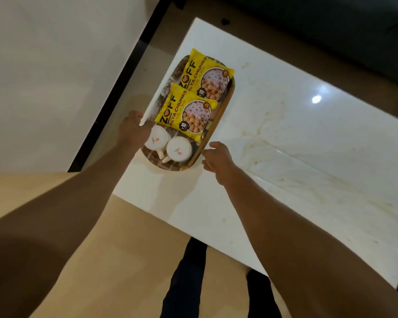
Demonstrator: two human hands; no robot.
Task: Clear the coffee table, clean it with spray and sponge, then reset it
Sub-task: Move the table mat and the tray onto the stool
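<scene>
An oval wooden-rimmed tray (219, 115) lies at the left end of the white marble coffee table (296, 134), partly overhanging its left edge. On the tray lie two yellow soya-chunk packets, one further away (208, 72) and one nearer (184, 111). Two white mugs stand at its near end, a left mug (156, 138) and a right mug (178, 149). My left hand (133, 131) curls around the tray's left rim beside the left mug. My right hand (216, 159) is at the tray's right near rim, fingers loosely apart, fingertips just at the wood.
The tabletop shows pale yellowish streaks and stains across its middle and right. A dark sofa (331, 31) stands beyond the table's far side. Light floor (44, 76) lies to the left, beige floor below, and my dark-trousered legs (186, 283) are near the table's front edge.
</scene>
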